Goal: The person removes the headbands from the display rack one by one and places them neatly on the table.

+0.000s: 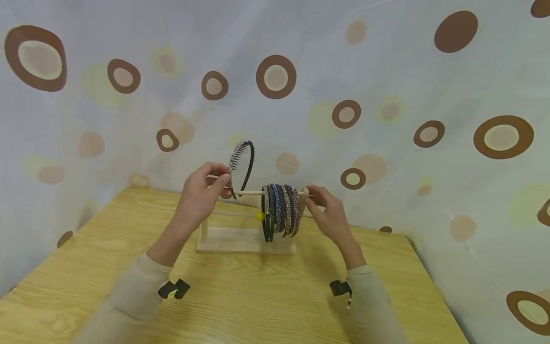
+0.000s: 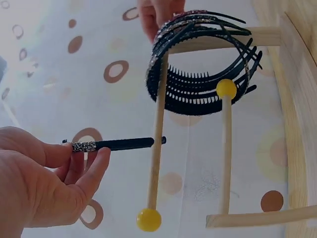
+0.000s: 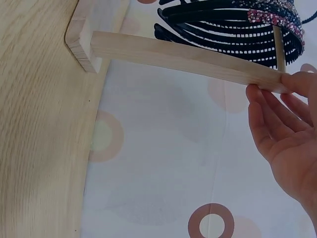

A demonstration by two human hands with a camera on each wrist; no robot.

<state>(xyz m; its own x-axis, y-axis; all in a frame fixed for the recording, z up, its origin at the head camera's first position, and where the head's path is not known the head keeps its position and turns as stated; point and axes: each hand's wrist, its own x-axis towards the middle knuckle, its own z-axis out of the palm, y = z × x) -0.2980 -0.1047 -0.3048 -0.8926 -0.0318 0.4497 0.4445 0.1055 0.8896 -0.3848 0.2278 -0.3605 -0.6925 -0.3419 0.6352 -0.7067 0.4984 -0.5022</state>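
My left hand [image 1: 199, 193] pinches a black toothed headband [image 1: 234, 157] with silver glitter near one end. It stands arch-up above the wooden rod [image 2: 159, 106], its ends level with the rod; whether they touch is unclear. Several glittery headbands [image 1: 281, 208] in silver, blue and pink hang together on the rod's right part. At the rod's right end, my right hand [image 1: 328, 210] grips the top of the wooden post [image 3: 183, 55] between thumb and fingers. The display stand's base [image 1: 240, 241] rests on the table, partly hidden by the hanging headbands.
A yellow ball [image 2: 149, 219] caps the free end of the upper rod. Another yellow ball [image 2: 226, 89] tips a second rod, which points the other way from a shorter post. Behind the wood-grain table [image 1: 249, 296] hangs a patterned curtain [image 1: 275, 28] with brown circles.
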